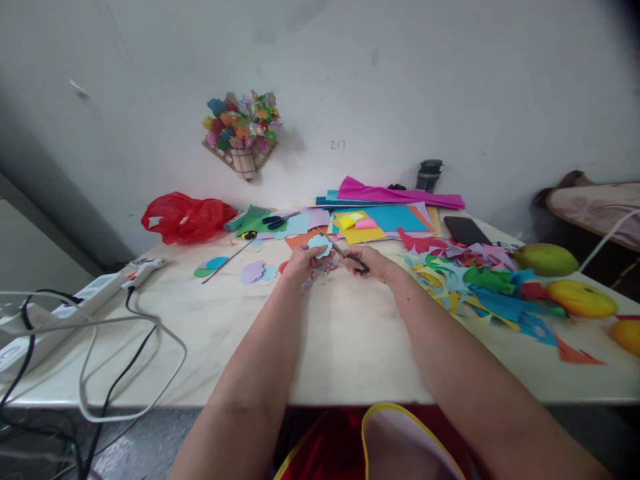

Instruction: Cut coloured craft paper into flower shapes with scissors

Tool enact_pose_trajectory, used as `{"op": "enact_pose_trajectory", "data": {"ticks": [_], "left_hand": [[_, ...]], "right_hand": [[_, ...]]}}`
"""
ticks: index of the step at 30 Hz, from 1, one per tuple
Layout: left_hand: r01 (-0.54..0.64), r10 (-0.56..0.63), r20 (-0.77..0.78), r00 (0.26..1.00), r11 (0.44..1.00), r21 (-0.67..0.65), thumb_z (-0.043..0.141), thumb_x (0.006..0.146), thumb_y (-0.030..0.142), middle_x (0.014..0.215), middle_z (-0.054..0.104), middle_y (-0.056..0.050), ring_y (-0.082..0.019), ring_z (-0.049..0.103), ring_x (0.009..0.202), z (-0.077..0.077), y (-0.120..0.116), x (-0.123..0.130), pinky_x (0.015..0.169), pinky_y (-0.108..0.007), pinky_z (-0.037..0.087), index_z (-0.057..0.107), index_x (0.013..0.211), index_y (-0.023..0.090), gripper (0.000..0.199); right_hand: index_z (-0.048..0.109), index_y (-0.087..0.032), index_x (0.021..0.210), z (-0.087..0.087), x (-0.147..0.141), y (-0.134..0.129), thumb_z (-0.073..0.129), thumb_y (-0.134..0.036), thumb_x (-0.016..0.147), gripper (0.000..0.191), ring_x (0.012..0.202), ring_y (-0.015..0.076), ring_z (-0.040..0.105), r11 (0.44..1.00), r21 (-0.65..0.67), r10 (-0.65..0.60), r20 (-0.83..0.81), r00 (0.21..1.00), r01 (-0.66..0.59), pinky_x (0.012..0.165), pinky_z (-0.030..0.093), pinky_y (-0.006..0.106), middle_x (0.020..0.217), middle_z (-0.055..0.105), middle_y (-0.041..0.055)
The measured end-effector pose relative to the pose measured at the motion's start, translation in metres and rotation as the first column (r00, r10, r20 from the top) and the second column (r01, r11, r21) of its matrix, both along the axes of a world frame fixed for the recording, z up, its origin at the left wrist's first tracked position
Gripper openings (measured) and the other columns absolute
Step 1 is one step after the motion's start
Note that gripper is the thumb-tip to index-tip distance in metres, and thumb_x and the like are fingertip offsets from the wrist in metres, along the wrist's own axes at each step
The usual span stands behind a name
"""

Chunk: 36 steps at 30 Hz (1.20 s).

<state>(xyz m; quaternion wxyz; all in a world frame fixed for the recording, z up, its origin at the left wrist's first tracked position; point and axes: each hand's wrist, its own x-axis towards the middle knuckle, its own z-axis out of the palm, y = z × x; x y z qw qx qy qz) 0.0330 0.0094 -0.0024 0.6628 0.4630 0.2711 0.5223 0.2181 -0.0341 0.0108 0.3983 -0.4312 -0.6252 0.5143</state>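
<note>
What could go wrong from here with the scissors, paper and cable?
The scissors in the right hand work close to the left hand, so a slip might nick it. The small light blue paper could shift and be cut unevenly. The white cable droops over the edge of the table, where it might get snagged.

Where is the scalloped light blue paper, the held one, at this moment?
In the head view, the light blue paper is near the centre, held in the left hand, beside the scissors in the right hand.
</note>
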Motion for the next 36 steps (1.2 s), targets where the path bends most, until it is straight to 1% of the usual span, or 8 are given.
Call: {"op": "enact_pose_trajectory", "data": {"ticks": [8, 14, 20, 27, 31, 36], "left_hand": [[-0.01, 0.01, -0.022, 1.0, 1.0, 0.0, 0.078, 0.06, 0.016, 0.076, 0.07, -0.006, -0.017, 0.069, 0.068, -0.0008, 0.001, -0.0002, 0.074, -0.03, 0.055, 0.065, 0.08, 0.01, 0.025], [-0.013, 0.013, -0.019, 1.0, 1.0, 0.001, 0.076, 0.061, 0.015, 0.076, 0.07, -0.007, -0.017, 0.069, 0.068, 0.0, 0.0002, 0.0001, 0.072, -0.029, 0.055, 0.066, 0.081, 0.01, 0.023], [-0.013, 0.014, -0.018, 1.0, 1.0, 0.007, 0.078, 0.06, 0.017, 0.078, 0.072, -0.008, -0.018, 0.069, 0.069, -0.0008, 0.0011, -0.0001, 0.072, -0.029, 0.056, 0.065, 0.081, 0.01, 0.025], [-0.009, 0.009, -0.007, 1.0, 1.0, 0.015, 0.079, 0.058, 0.018, 0.078, 0.071, -0.008, -0.017, 0.069, 0.068, -0.0027, 0.0027, -0.0007, 0.071, -0.029, 0.057, 0.065, 0.081, 0.01, 0.028], [-0.01, 0.01, -0.011, 1.0, 1.0, 0.027, 0.079, 0.058, 0.018, 0.077, 0.071, -0.007, -0.018, 0.069, 0.068, -0.003, 0.0028, -0.0009, 0.072, -0.03, 0.057, 0.065, 0.08, 0.01, 0.027], [-0.018, 0.018, -0.032, 0.999, 1.0, 0.019, 0.078, 0.058, 0.017, 0.074, 0.07, -0.007, -0.018, 0.069, 0.067, -0.001, 0.0009, -0.0008, 0.072, -0.03, 0.056, 0.065, 0.078, 0.01, 0.025]], "right_hand": [[0.06, -0.015, 0.072, -0.0022, 0.0006, 0.0033, 0.071, -0.028, 0.064, 0.019, 0.04, 0.0068, 0.038, 1.0, -0.012, 0.015, -0.05, 0.999, -0.016, 0.037, 0.029, 0.02, 0.047, 0.047, -0.0053], [0.06, -0.016, 0.072, -0.0025, 0.0015, 0.0044, 0.065, -0.032, 0.072, 0.017, 0.039, 0.0068, 0.033, 0.998, -0.042, 0.049, -0.094, 0.994, -0.053, 0.037, 0.028, 0.021, 0.045, 0.042, -0.0059], [0.06, -0.015, 0.071, -0.0055, 0.0022, 0.0043, 0.071, -0.03, 0.066, 0.02, 0.041, 0.007, 0.038, 1.0, 0.015, 0.026, -0.038, 0.999, -0.026, 0.038, 0.027, 0.021, 0.05, 0.047, -0.0045], [0.056, -0.017, 0.064, -0.0021, 0.0016, 0.0037, 0.062, -0.044, 0.072, 0.029, 0.039, 0.0085, 0.042, 0.998, -0.064, 0.013, -0.035, 0.999, -0.015, 0.038, 0.029, 0.022, 0.048, 0.051, -0.0012], [0.054, -0.017, 0.063, -0.0004, 0.0013, 0.0015, 0.063, -0.045, 0.071, 0.03, 0.039, 0.0081, 0.041, 0.998, -0.062, 0.012, -0.025, 1.0, -0.014, 0.038, 0.028, 0.022, 0.047, 0.051, -0.0014], [0.056, -0.017, 0.066, -0.0035, 0.0029, 0.0033, 0.064, -0.044, 0.071, 0.029, 0.04, 0.0084, 0.042, 0.998, -0.05, 0.031, -0.03, 0.999, -0.032, 0.038, 0.027, 0.022, 0.048, 0.05, -0.002]]}}
